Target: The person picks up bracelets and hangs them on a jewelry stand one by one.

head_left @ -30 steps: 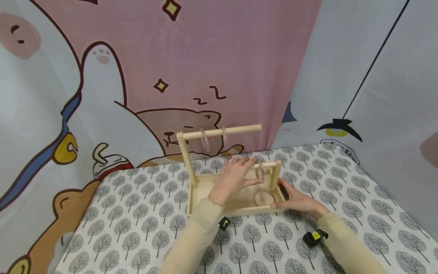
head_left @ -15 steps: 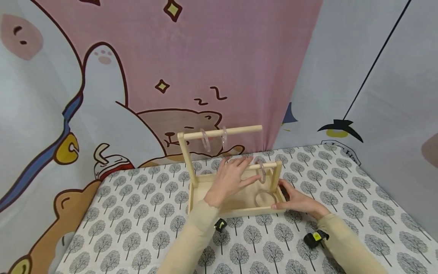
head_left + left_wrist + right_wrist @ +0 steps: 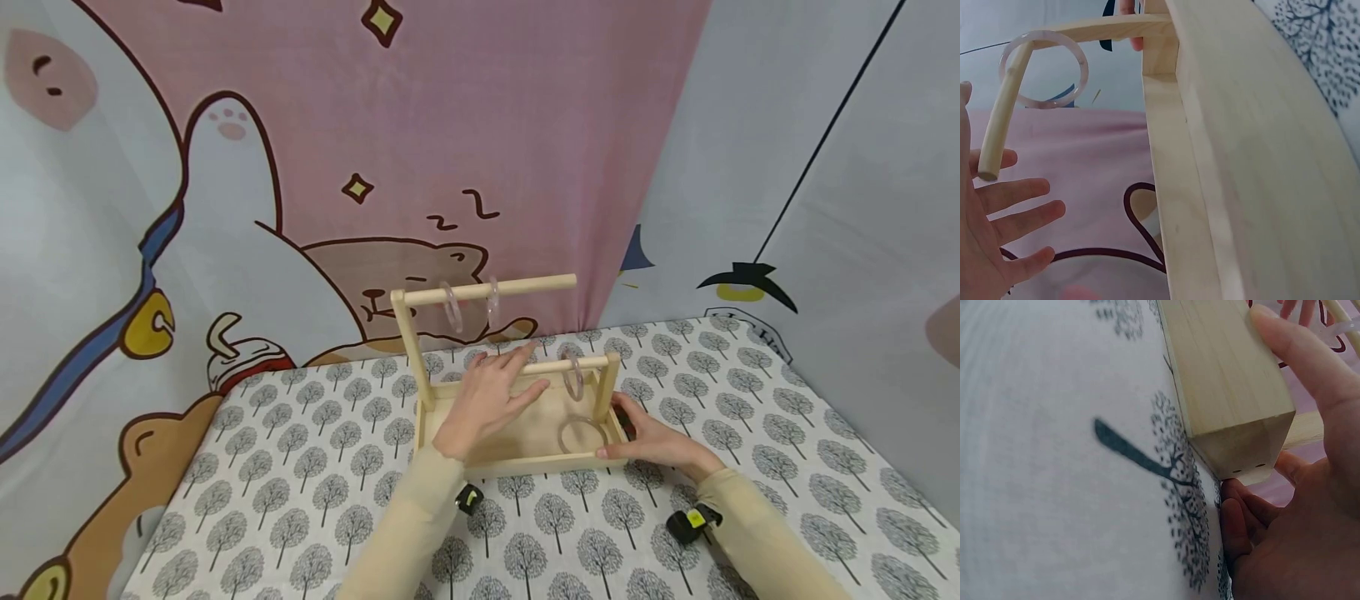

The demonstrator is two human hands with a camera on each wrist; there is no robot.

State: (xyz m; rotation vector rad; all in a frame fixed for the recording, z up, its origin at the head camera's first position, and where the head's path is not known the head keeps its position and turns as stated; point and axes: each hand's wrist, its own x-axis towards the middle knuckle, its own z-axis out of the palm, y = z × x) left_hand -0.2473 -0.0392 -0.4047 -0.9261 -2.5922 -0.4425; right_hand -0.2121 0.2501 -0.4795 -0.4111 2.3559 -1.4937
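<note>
A wooden jewellery stand has a shallow tray base, a tall post with an upper rod at left and a short post with a lower rod at right. One translucent pinkish bangle hangs on the lower rod near its post. My left hand, fingers spread and holding nothing, is beside that rod's free end, as the left wrist view also shows. My right hand grips the tray's right end, thumb on the front wall and fingers behind the corner. Another bangle lies in the tray.
Two more bangles, one at left and one farther right, hang on the upper rod. A tree-patterned cloth covers the table. Behind it hangs a cartoon curtain.
My left hand has let go of the bangle on the lower rod and drawn back to the left. The bangle now hangs freely. My right hand has kept its grip.
</note>
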